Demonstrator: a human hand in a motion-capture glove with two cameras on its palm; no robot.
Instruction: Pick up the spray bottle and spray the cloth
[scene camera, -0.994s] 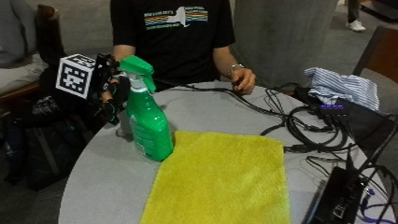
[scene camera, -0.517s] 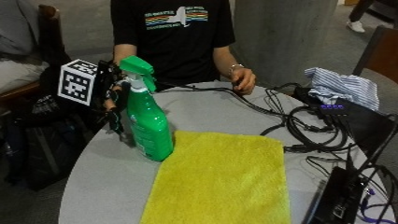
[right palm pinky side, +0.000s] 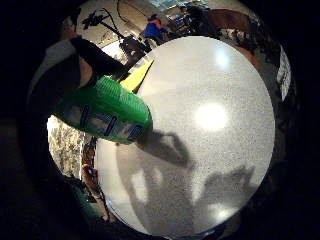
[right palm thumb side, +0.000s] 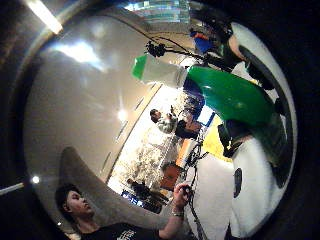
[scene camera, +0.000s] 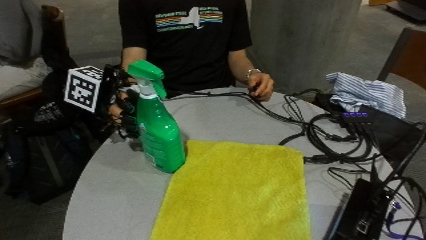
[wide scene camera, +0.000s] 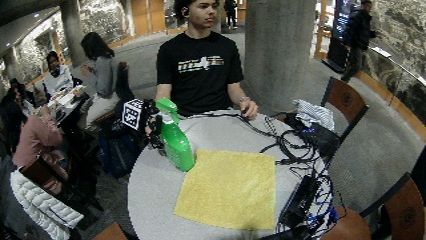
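Observation:
A green spray bottle (scene camera: 160, 140) with a green trigger head stands upright on the round grey table (scene camera: 113, 200), at the left corner of a yellow cloth (scene camera: 239, 190) spread flat. My gloved right hand (scene camera: 120, 107) is at the bottle's left side, fingers curled round its neck just below the trigger. In the palm views the bottle (right palm pinky side: 105, 110) (right palm thumb side: 230, 95) lies close against the palm with black fingers across it, and a strip of the cloth (right palm pinky side: 136, 76) shows beyond it. The wide view shows the same bottle (wide scene camera: 176, 145), cloth (wide scene camera: 229, 187) and hand (wide scene camera: 153, 131).
The person's bare left hand (scene camera: 259, 85) rests at the table's far edge on black cables (scene camera: 319, 135), which run to the right. A striped cloth (scene camera: 366, 92), a black box (scene camera: 383, 125) and a dark device (scene camera: 363, 210) sit on the right side.
My right hand has come down a little along the bottle's neck and closed in against it. The bottle and the cloth have not moved.

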